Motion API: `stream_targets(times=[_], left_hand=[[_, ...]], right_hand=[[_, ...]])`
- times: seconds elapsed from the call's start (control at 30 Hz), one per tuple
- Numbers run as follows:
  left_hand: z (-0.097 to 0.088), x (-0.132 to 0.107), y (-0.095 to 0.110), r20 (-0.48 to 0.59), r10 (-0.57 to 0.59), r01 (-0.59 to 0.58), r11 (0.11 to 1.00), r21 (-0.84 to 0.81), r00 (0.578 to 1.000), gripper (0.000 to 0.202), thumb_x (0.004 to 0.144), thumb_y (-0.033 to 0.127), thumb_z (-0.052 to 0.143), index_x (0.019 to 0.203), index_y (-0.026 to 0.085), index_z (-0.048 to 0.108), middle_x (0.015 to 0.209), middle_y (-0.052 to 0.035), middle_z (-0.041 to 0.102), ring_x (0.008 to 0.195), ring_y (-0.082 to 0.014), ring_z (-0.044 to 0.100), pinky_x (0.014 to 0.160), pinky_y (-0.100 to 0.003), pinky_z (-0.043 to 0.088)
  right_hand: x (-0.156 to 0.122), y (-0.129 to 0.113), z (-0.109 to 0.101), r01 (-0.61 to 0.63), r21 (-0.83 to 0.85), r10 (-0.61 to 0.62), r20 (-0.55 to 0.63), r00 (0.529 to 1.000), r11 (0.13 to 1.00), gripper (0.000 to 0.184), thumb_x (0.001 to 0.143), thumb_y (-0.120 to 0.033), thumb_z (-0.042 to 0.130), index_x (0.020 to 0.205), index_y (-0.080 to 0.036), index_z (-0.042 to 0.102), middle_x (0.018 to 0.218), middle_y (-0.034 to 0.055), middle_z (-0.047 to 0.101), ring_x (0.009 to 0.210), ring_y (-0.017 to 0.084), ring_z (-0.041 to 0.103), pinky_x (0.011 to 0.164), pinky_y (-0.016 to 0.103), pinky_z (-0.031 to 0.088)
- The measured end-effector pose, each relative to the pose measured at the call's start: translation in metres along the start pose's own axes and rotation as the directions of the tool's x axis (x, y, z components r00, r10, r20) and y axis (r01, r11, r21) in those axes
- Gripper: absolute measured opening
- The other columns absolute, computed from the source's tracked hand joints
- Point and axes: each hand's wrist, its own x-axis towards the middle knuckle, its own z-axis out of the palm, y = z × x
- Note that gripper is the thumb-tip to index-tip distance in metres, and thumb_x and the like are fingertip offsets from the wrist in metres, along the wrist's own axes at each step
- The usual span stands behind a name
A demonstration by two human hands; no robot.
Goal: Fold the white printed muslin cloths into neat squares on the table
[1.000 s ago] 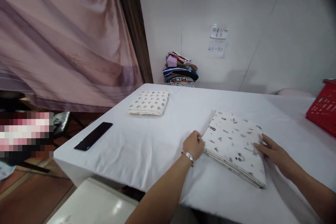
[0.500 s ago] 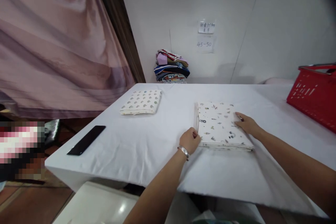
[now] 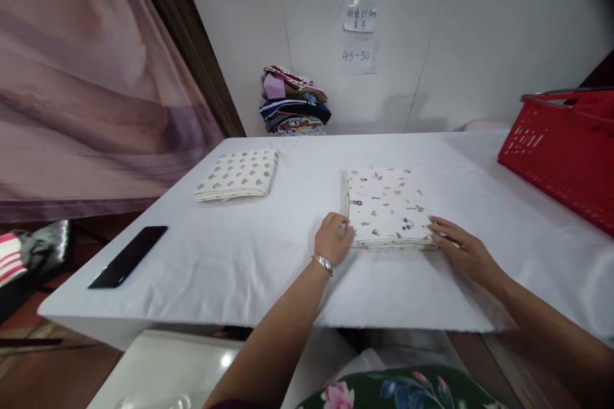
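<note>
A folded white cloth with small dark prints [image 3: 386,206] lies flat on the white-covered table [image 3: 268,249]. My left hand [image 3: 333,239], with a silver bracelet on the wrist, grips the cloth's near left corner with curled fingers. At the near right corner my right hand [image 3: 460,249] rests with fingers stretched out, fingertips touching the cloth's edge. A second folded cloth with green and grey prints [image 3: 238,174] lies further left on the table, away from both hands.
A black phone [image 3: 128,255] lies near the table's left edge. A red plastic basket [image 3: 566,150] stands at the right. A stack of folded colourful clothes [image 3: 292,102] sits by the wall behind the table. A pink curtain [image 3: 91,89] hangs at the left.
The printed cloth was turned and laid square on the table. My right hand slid from on top of it to its near right corner. My left hand stayed at the left corner.
</note>
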Motion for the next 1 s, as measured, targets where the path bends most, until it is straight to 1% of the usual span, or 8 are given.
stream_targets(times=[0.07, 0.13, 0.23, 0.4, 0.53, 0.7, 0.87, 1.0], left_hand=[[0.0001, -0.0010, 0.0010, -0.036, 0.169, -0.170, 0.985, -0.023, 0.985, 0.008, 0.078, 0.023, 0.056, 0.085, 0.022, 0.060, 0.092, -0.0018, 0.059, 0.088, -0.0156, 0.053, 0.074, -0.029, 0.045], [0.0008, -0.0016, 0.0018, -0.028, 0.305, -0.306, 0.951, -0.046, 0.952, 0.010, 0.079, 0.027, 0.057, 0.086, 0.022, 0.062, 0.090, -0.0026, 0.060, 0.090, -0.0168, 0.052, 0.077, -0.031, 0.045], [0.0025, -0.0021, 0.0022, 0.040, 0.409, -0.408, 0.912, -0.039, 0.912, 0.016, 0.077, 0.034, 0.061, 0.088, 0.023, 0.064, 0.090, -0.0036, 0.062, 0.088, -0.0180, 0.052, 0.077, -0.035, 0.045], [0.0036, -0.0019, -0.0001, 0.107, 0.413, -0.416, 0.909, 0.008, 0.904, 0.014, 0.078, 0.031, 0.060, 0.089, 0.023, 0.065, 0.087, -0.0038, 0.062, 0.086, -0.0184, 0.052, 0.077, -0.036, 0.044], [0.0027, -0.0007, -0.0019, 0.141, 0.425, -0.433, 0.901, 0.031, 0.894, 0.016, 0.078, 0.031, 0.060, 0.091, 0.023, 0.065, 0.088, -0.0042, 0.062, 0.086, -0.0190, 0.052, 0.076, -0.036, 0.044], [0.0013, 0.0007, -0.0012, 0.165, 0.440, -0.454, 0.889, 0.058, 0.883, 0.012, 0.082, 0.028, 0.055, 0.086, 0.022, 0.065, 0.085, -0.0038, 0.061, 0.085, -0.0180, 0.050, 0.074, -0.034, 0.043], [-0.0016, 0.0016, -0.0005, 0.159, 0.448, -0.466, 0.879, 0.102, 0.880, 0.015, 0.085, 0.026, 0.050, 0.086, 0.021, 0.065, 0.082, -0.0035, 0.061, 0.083, -0.0178, 0.050, 0.073, -0.033, 0.042], [-0.0040, 0.0023, -0.0016, 0.145, 0.448, -0.466, 0.876, 0.126, 0.882, 0.017, 0.085, 0.027, 0.049, 0.087, 0.022, 0.065, 0.082, -0.0034, 0.061, 0.082, -0.0176, 0.050, 0.071, -0.033, 0.042]], right_hand=[[-0.0073, -0.0012, -0.0006, 0.048, 0.014, -0.047, -0.018, 0.999, 0.999, 0.030, 0.082, -0.041, 0.052, 0.107, -0.027, 0.062, 0.129, 0.0039, 0.049, 0.114, 0.024, 0.050, 0.069, 0.029, 0.055], [-0.0114, -0.0016, -0.0004, 0.101, 0.005, -0.101, -0.027, 0.995, 0.995, 0.030, 0.082, -0.039, 0.051, 0.108, -0.028, 0.061, 0.128, 0.0047, 0.050, 0.114, 0.024, 0.049, 0.068, 0.030, 0.055], [-0.0130, -0.0001, 0.0011, 0.160, -0.026, -0.161, -0.049, 0.986, 0.987, 0.028, 0.083, -0.037, 0.050, 0.108, -0.028, 0.061, 0.123, 0.0058, 0.052, 0.113, 0.024, 0.049, 0.075, 0.035, 0.054], [-0.0107, 0.0061, 0.0048, 0.184, -0.087, -0.193, -0.098, 0.976, 0.979, 0.026, 0.084, -0.035, 0.050, 0.106, -0.026, 0.062, 0.116, 0.0059, 0.055, 0.107, 0.022, 0.052, 0.089, 0.040, 0.048], [-0.0093, 0.0059, 0.0050, 0.212, -0.131, -0.226, -0.100, 0.969, 0.968, 0.022, 0.085, -0.033, 0.049, 0.101, -0.026, 0.062, 0.109, 0.0053, 0.057, 0.102, 0.021, 0.053, 0.087, 0.039, 0.048], [-0.0084, -0.0007, 0.0024, 0.236, -0.154, -0.255, -0.118, 0.960, 0.960, 0.017, 0.087, -0.028, 0.047, 0.093, -0.024, 0.062, 0.101, 0.0046, 0.059, 0.095, 0.019, 0.055, 0.083, 0.037, 0.048], [-0.0088, -0.0023, 0.0018, 0.286, -0.212, -0.310, -0.090, 0.947, 0.934, 0.017, 0.087, -0.026, 0.046, 0.095, -0.023, 0.061, 0.099, 0.0053, 0.059, 0.095, 0.020, 0.054, 0.082, 0.037, 0.048], [-0.0104, -0.0029, 0.0016, 0.314, -0.233, -0.338, -0.067, 0.939, 0.920, 0.018, 0.087, -0.026, 0.046, 0.098, -0.023, 0.060, 0.103, 0.0057, 0.058, 0.097, 0.020, 0.054, 0.084, 0.037, 0.047]])
